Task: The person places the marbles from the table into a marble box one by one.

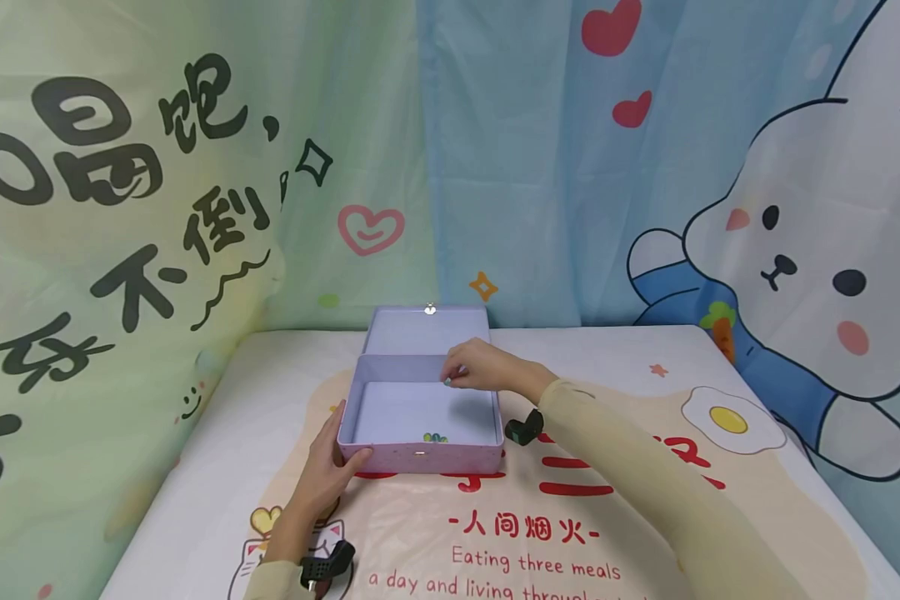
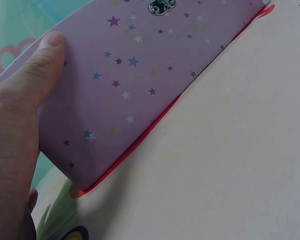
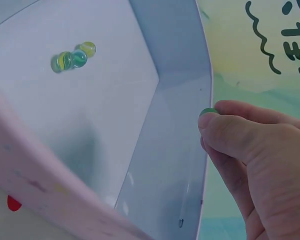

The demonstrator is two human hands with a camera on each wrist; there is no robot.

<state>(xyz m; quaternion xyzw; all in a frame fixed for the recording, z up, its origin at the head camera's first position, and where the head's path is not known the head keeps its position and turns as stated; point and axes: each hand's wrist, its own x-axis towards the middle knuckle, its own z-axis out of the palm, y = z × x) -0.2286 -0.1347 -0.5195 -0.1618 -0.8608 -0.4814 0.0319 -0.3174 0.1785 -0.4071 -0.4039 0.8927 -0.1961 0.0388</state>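
A lilac box printed with small stars stands on the table, its hinged lid tipped back at the far side. My left hand holds the box at its near left corner, thumb on the front wall and the other fingers along the left side. Above the right part of the box, my right hand pinches a green marble between thumb and fingertips. Several glass marbles in yellow and green swirls lie together on the box floor near its front wall.
A printed cloth with red lettering, a fried egg and cats covers the table. Behind it hangs a curtain with a large rabbit and hearts. A metal clasp sits on the box's front wall.
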